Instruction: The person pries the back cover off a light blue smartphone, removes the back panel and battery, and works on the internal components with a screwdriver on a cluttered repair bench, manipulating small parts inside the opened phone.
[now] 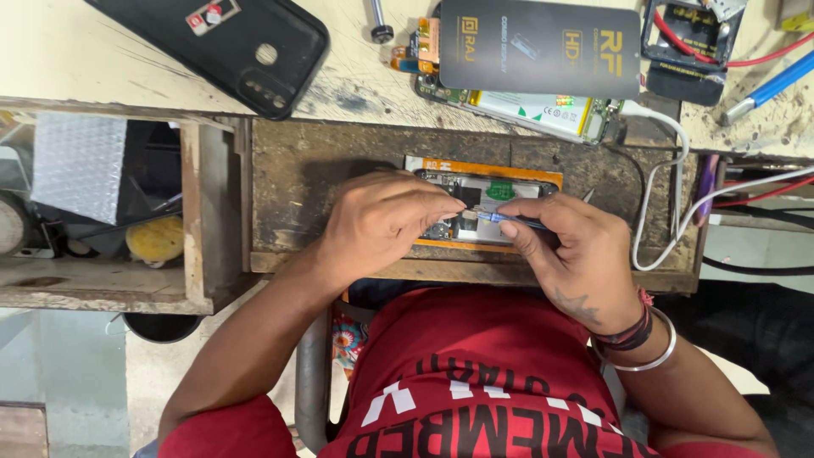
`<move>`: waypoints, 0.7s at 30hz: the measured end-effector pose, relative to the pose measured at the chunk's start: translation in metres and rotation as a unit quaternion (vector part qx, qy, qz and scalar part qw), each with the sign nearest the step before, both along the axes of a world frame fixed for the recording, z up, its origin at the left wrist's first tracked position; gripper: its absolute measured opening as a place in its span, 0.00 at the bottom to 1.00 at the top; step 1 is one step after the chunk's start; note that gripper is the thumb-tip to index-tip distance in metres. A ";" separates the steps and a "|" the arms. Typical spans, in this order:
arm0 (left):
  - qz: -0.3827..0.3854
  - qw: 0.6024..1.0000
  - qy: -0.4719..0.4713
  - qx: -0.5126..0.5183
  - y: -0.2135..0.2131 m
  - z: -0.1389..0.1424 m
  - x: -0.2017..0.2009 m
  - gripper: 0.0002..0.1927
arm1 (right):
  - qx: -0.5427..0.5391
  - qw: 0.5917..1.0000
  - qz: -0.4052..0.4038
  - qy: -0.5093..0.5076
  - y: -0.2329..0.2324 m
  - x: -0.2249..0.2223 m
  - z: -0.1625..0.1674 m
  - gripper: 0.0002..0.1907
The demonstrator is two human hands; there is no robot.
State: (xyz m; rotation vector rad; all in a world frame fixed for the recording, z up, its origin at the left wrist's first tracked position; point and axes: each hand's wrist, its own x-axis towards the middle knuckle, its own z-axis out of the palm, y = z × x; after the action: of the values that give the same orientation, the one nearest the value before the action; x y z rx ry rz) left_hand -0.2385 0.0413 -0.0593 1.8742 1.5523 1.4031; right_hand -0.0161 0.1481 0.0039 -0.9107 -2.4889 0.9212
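Steadying the opened phone [487,208] at frame centre, left hand [381,222] presses while right hand [577,254] pinches a blue tool [509,220], boards exposed, repair seemingly midway.

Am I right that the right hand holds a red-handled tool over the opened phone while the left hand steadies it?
Not quite: the tool in the right hand has a blue handle, not red, as the head view shows. The left hand does rest on the opened phone.
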 end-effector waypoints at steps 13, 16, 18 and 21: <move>0.210 0.965 0.150 0.047 -0.032 0.068 -0.041 0.05 | 0.050 0.995 -0.082 0.014 0.010 0.044 -0.003 0.08; 0.294 0.921 0.252 0.030 -0.022 0.083 -0.096 0.02 | 0.067 0.992 -0.108 0.010 0.017 0.063 -0.009 0.08; 0.356 0.852 0.384 0.021 -0.008 0.088 -0.134 0.03 | 0.069 0.990 -0.125 0.003 0.019 0.071 -0.013 0.08; 0.341 0.835 0.427 0.069 -0.003 0.084 -0.162 0.02 | 0.082 0.987 -0.141 -0.005 0.023 0.077 -0.017 0.08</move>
State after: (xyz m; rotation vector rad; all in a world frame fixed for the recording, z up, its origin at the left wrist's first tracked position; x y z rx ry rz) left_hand -0.4003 0.0388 0.0252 2.3186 2.8347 0.8872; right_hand 0.0613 0.1714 -0.0134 -1.1723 -2.3219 0.6111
